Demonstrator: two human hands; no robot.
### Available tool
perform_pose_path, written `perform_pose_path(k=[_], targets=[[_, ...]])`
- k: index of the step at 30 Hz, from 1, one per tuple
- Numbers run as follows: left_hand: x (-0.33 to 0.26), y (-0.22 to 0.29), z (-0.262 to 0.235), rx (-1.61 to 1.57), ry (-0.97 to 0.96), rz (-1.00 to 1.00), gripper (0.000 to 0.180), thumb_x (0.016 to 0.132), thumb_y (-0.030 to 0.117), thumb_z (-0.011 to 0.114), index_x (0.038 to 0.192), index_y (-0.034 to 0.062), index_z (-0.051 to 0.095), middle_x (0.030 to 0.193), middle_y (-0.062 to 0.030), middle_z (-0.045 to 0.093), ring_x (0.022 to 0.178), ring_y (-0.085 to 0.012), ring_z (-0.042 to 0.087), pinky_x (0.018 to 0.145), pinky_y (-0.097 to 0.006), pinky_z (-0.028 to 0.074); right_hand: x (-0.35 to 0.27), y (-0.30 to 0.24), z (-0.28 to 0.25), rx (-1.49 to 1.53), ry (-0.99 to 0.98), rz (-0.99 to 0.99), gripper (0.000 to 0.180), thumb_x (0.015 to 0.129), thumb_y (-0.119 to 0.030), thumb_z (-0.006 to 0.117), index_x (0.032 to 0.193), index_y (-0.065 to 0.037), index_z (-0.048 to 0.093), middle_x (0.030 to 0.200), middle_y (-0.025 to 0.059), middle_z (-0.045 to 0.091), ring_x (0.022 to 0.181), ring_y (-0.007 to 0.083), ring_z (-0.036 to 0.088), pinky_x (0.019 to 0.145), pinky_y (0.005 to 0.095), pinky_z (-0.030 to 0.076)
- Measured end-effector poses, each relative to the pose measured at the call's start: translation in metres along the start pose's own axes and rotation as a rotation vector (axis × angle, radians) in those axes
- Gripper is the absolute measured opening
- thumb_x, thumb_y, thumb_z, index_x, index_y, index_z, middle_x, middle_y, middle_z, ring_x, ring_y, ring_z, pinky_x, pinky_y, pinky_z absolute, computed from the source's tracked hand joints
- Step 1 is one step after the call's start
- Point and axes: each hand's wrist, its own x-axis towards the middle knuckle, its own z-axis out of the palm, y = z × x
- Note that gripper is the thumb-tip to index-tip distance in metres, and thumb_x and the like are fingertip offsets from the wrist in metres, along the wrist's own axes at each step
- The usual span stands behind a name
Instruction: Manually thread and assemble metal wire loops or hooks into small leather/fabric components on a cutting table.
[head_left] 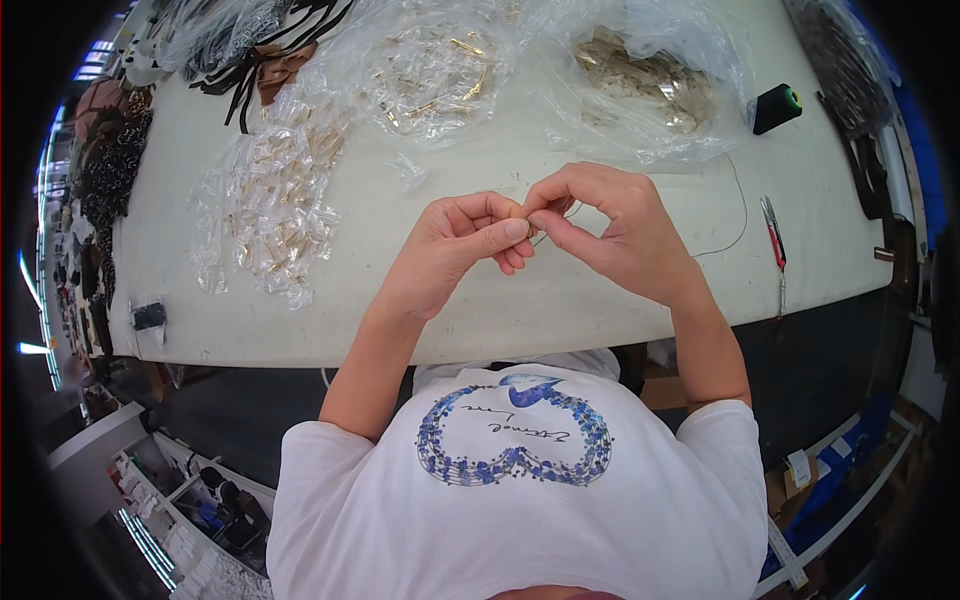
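Over the worktop [250, 340], the left hand [455, 245] and right hand [620, 225] pinch a thin cord [540, 238] between their fingertips. A slim red-and-silver tool [774, 238] lies to the right, below a black spool [774, 109].

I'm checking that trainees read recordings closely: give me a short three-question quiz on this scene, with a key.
1. True or false: the red-and-silver tool lies right of the right hand.
2. How are the right hand and left hand placed? A wide apart; B close together; C crossed.
3. Fill in: the packets of gold-coloured pieces lie to the ___ of the left hand.
Key: 1 true; 2 B; 3 left.
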Motion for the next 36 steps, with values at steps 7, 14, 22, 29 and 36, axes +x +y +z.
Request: perform_pose_path(k=[7,14,22,29,36], targets=[[0.000,-0.007,0.002,-0.319,-0.006,-0.143,0.013,0.097,0.015,0.066,0.101,0.0029,0.068,0.087,-0.0043,0.070,0.073,-0.0089,0.064,0.069,-0.022,0.053,-0.006,0.012,0.007,-0.104,0.080,-0.170,0.015,0.082,0.004,0.070,0.095,-0.003,0.070,0.085,0.0067,0.071,0.075,0.0195,0.066,0.065,0.0295,0.051],[0.001,-0.011,0.013,-0.165,0.160,0.061,0.014,0.097,0.014,0.066,0.103,0.0008,0.069,0.089,-0.0069,0.072,0.076,-0.0105,0.066,0.069,-0.023,0.054,-0.015,0.015,0.029,-0.260,0.309,-0.226,0.019,0.078,0.000,0.074,0.095,-0.009,0.071,0.079,0.0043,0.068,0.070,0.0206,0.063,0.058,0.0313,0.049],[-0.003,-0.007,0.022,0.196,0.302,0.272,0.014,0.095,0.008,0.067,0.102,-0.0046,0.068,0.089,-0.0093,0.072,0.078,-0.0127,0.068,0.071,-0.025,0.056,-0.012,0.017,0.034,-0.342,0.391,-0.272,0.019,0.075,0.000,0.075,0.091,-0.009,0.069,0.073,0.0028,0.064,0.067,0.0193,0.061,0.055,0.0303,0.048],[-0.002,-0.013,0.025,0.458,0.368,0.399,0.011,0.095,0.005,0.067,0.100,-0.0044,0.069,0.088,-0.0084,0.072,0.076,-0.0124,0.069,0.070,-0.024,0.056,-0.011,0.017,0.034,-0.520,0.396,-0.338,0.019,0.072,-0.002,0.076,0.086,-0.009,0.065,0.074,0.0015,0.061,0.067,0.0181,0.060,0.054,0.0298,0.048],[-0.001,-0.007,0.024,0.367,0.357,0.378,0.013,0.095,0.006,0.067,0.101,-0.0051,0.069,0.089,-0.0099,0.072,0.078,-0.0133,0.069,0.070,-0.025,0.056,-0.013,0.017,0.031,-0.295,0.358,-0.204,0.013,0.079,-0.005,0.072,0.091,-0.008,0.068,0.078,0.0027,0.065,0.071,0.0190,0.062,0.057,0.0316,0.049]])
